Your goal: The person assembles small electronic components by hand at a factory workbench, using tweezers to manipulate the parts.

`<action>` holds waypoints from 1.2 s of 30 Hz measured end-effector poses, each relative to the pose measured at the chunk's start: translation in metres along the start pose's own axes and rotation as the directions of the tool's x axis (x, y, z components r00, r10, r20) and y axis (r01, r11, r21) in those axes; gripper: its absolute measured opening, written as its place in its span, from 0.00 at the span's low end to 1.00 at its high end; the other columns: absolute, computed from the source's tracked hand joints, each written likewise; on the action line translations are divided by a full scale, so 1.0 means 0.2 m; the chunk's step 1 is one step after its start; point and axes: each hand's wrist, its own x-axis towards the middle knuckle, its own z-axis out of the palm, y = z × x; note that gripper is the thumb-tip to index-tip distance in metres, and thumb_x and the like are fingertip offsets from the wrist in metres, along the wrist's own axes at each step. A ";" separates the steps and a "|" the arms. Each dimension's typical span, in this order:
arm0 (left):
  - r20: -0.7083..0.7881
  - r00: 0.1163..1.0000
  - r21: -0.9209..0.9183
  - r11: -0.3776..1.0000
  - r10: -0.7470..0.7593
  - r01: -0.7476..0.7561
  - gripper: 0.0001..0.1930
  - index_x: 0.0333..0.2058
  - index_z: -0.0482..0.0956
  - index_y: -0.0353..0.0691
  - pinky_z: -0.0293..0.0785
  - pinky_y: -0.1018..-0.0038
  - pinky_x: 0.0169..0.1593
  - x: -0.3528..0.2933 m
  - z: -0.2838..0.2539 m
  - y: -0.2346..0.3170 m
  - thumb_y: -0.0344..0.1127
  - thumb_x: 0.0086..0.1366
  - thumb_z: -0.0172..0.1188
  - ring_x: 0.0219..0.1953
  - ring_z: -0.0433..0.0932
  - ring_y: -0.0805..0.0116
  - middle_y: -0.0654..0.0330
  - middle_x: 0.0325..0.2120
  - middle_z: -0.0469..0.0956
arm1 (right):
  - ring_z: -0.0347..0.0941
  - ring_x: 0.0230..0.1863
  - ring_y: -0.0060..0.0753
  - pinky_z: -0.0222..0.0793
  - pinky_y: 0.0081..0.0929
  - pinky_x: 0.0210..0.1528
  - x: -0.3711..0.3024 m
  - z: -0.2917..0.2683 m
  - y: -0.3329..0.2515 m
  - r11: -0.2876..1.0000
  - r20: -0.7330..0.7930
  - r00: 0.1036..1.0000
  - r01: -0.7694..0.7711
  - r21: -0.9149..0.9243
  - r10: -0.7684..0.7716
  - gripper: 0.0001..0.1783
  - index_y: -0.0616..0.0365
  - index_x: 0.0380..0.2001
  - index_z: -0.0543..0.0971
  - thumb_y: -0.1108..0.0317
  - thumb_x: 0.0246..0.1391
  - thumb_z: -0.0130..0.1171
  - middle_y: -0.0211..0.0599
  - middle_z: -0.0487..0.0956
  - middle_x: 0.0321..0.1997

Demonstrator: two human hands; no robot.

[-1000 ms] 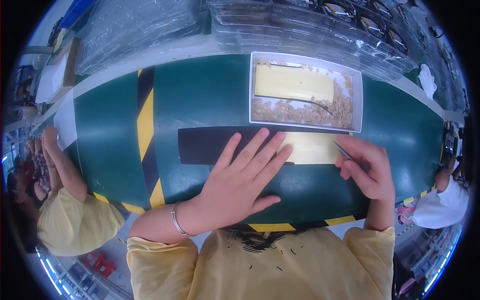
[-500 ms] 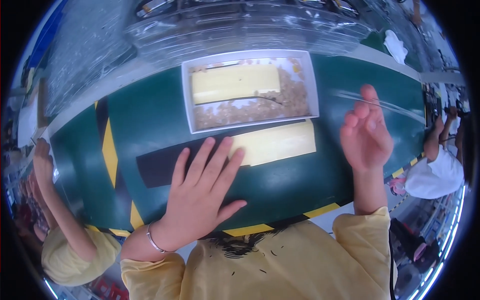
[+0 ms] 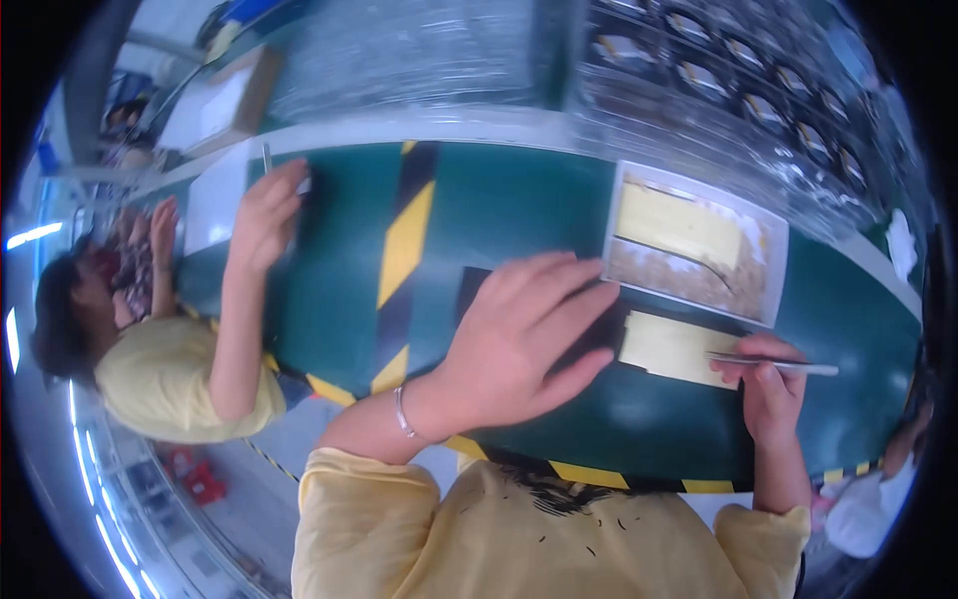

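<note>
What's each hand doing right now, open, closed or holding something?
Left hand: open, fingers apart, over the black strip.
Right hand: closed, holding metal tweezers, tip over the pale yellow strip.

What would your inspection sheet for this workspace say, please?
Surface: green table, crossed by black-and-yellow tape.
Job's things: yellow strip, partly hidden black strip, and white box holding a second yellow strip.
Clutter: tan scraps in the box.
Hands: left hand spread over the black strip; right hand holding tweezers, tip over the yellow strip.
Cables: nothing seen for certain.
Surroundings: clear plastic trays behind; a co-worker at left.
</note>
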 end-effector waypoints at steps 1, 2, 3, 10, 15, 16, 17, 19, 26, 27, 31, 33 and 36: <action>-0.079 0.997 0.020 1.000 -0.020 0.022 0.24 0.47 0.76 0.36 0.70 0.60 0.51 0.00 -0.02 -0.03 0.36 0.50 0.66 0.48 0.73 0.48 0.48 0.48 0.74 | 0.75 0.29 0.34 0.76 0.34 0.39 0.00 0.00 0.01 1.000 0.031 0.999 0.010 0.014 -0.011 0.18 0.68 0.42 0.74 0.61 0.60 0.54 0.44 0.76 0.32; -0.124 0.991 0.025 0.998 -0.051 0.055 0.22 0.46 0.76 0.35 0.70 0.61 0.51 0.00 -0.04 -0.06 0.34 0.50 0.65 0.47 0.74 0.48 0.49 0.46 0.75 | 0.75 0.30 0.33 0.76 0.34 0.40 -0.01 0.01 0.02 1.000 -0.015 1.000 -0.025 0.009 0.025 0.18 0.68 0.43 0.75 0.62 0.59 0.55 0.44 0.77 0.32; -0.137 0.989 0.045 0.997 -0.061 0.067 0.22 0.46 0.76 0.35 0.70 0.61 0.51 0.01 -0.07 -0.10 0.34 0.50 0.65 0.47 0.74 0.48 0.49 0.46 0.75 | 0.75 0.31 0.33 0.76 0.35 0.42 0.00 0.01 0.02 0.998 -0.067 0.996 -0.061 0.000 0.061 0.17 0.68 0.43 0.75 0.63 0.59 0.56 0.43 0.77 0.31; -0.604 0.754 0.169 0.882 -0.260 0.440 0.16 0.41 0.79 0.35 0.70 0.64 0.50 -0.03 -0.32 -0.47 0.33 0.54 0.65 0.44 0.76 0.51 0.50 0.40 0.79 | 0.75 0.31 0.32 0.74 0.32 0.41 0.01 0.02 0.00 0.995 -0.069 0.993 -0.102 -0.017 0.100 0.16 0.67 0.43 0.75 0.63 0.59 0.56 0.40 0.77 0.28; -0.665 0.630 0.127 0.771 -0.400 0.623 0.26 0.52 0.72 0.33 0.68 0.63 0.56 -0.26 -0.53 -0.80 0.25 0.50 0.57 0.50 0.74 0.49 0.43 0.47 0.75 | 0.78 0.30 0.34 0.73 0.27 0.35 -0.01 0.00 0.02 0.996 -0.046 0.996 -0.072 0.062 0.074 0.15 0.67 0.42 0.77 0.66 0.57 0.58 0.44 0.79 0.34; -0.674 0.626 0.132 0.770 -0.392 0.624 0.26 0.52 0.72 0.33 0.68 0.63 0.56 -0.30 -0.53 -0.84 0.25 0.50 0.57 0.50 0.74 0.49 0.43 0.47 0.75 | 0.78 0.30 0.34 0.73 0.27 0.35 0.00 0.00 0.02 0.996 -0.018 0.998 -0.062 0.071 0.063 0.15 0.67 0.41 0.77 0.66 0.56 0.58 0.43 0.79 0.34; -0.634 0.668 0.187 0.760 -0.391 0.622 0.28 0.53 0.71 0.33 0.66 0.63 0.57 -0.33 -0.53 -0.87 0.24 0.49 0.56 0.51 0.72 0.49 0.43 0.48 0.74 | 0.78 0.30 0.34 0.73 0.27 0.35 0.00 -0.01 0.02 0.996 -0.008 0.999 -0.052 0.074 0.052 0.15 0.67 0.41 0.77 0.66 0.56 0.58 0.43 0.79 0.34; -0.602 0.700 0.241 0.748 -0.384 0.618 0.30 0.54 0.69 0.33 0.65 0.63 0.59 -0.35 -0.53 -0.90 0.22 0.48 0.54 0.53 0.71 0.48 0.42 0.50 0.73 | 0.77 0.29 0.33 0.73 0.27 0.34 -0.01 -0.01 0.03 0.994 -0.026 0.998 -0.057 0.094 0.060 0.15 0.67 0.41 0.77 0.65 0.56 0.58 0.43 0.78 0.34; -0.508 0.723 0.277 0.707 -0.468 0.651 0.21 0.43 0.79 0.35 0.72 0.64 0.49 -0.31 -0.52 -0.81 0.24 0.46 0.59 0.43 0.75 0.48 0.45 0.41 0.77 | 0.76 0.28 0.33 0.72 0.27 0.34 -0.01 -0.03 0.03 0.994 -0.062 0.996 -0.060 0.096 0.066 0.15 0.66 0.41 0.76 0.64 0.57 0.57 0.43 0.78 0.35; -0.522 0.719 0.283 0.703 -0.458 0.653 0.21 0.43 0.79 0.35 0.72 0.64 0.49 -0.30 -0.51 -0.77 0.24 0.46 0.59 0.43 0.75 0.48 0.45 0.41 0.77 | 0.75 0.28 0.32 0.71 0.27 0.34 -0.01 -0.02 0.02 0.997 -0.089 0.995 -0.037 0.064 0.043 0.15 0.65 0.41 0.75 0.63 0.59 0.55 0.41 0.77 0.32; -0.591 0.631 0.131 0.712 -0.502 0.689 0.20 0.39 0.80 0.32 0.74 0.67 0.44 -0.22 -0.47 -0.65 0.32 0.46 0.67 0.36 0.77 0.55 0.48 0.35 0.74 | 0.74 0.33 0.30 0.72 0.28 0.35 0.01 0.01 0.01 0.997 -0.127 0.990 0.069 0.032 -0.064 0.13 0.64 0.40 0.74 0.64 0.61 0.50 0.40 0.74 0.35; -0.588 0.617 -0.049 0.784 -0.523 0.619 0.19 0.38 0.79 0.31 0.74 0.74 0.38 -0.17 -0.44 -0.63 0.36 0.50 0.68 0.31 0.76 0.68 0.53 0.34 0.73 | 0.72 0.37 0.31 0.72 0.29 0.41 0.01 0.05 -0.04 0.998 -0.112 0.992 0.061 0.027 -0.058 0.11 0.64 0.37 0.73 0.65 0.62 0.48 0.40 0.71 0.39; -0.347 0.625 -0.698 0.637 -0.699 0.326 0.15 0.38 0.76 0.31 0.74 0.77 0.32 -0.05 -0.38 -0.46 0.36 0.57 0.65 0.31 0.76 0.74 0.57 0.30 0.77 | 0.72 0.38 0.31 0.69 0.30 0.47 0.02 0.09 -0.09 0.996 -0.114 0.990 0.089 0.028 -0.085 0.10 0.61 0.35 0.72 0.65 0.63 0.47 0.39 0.72 0.36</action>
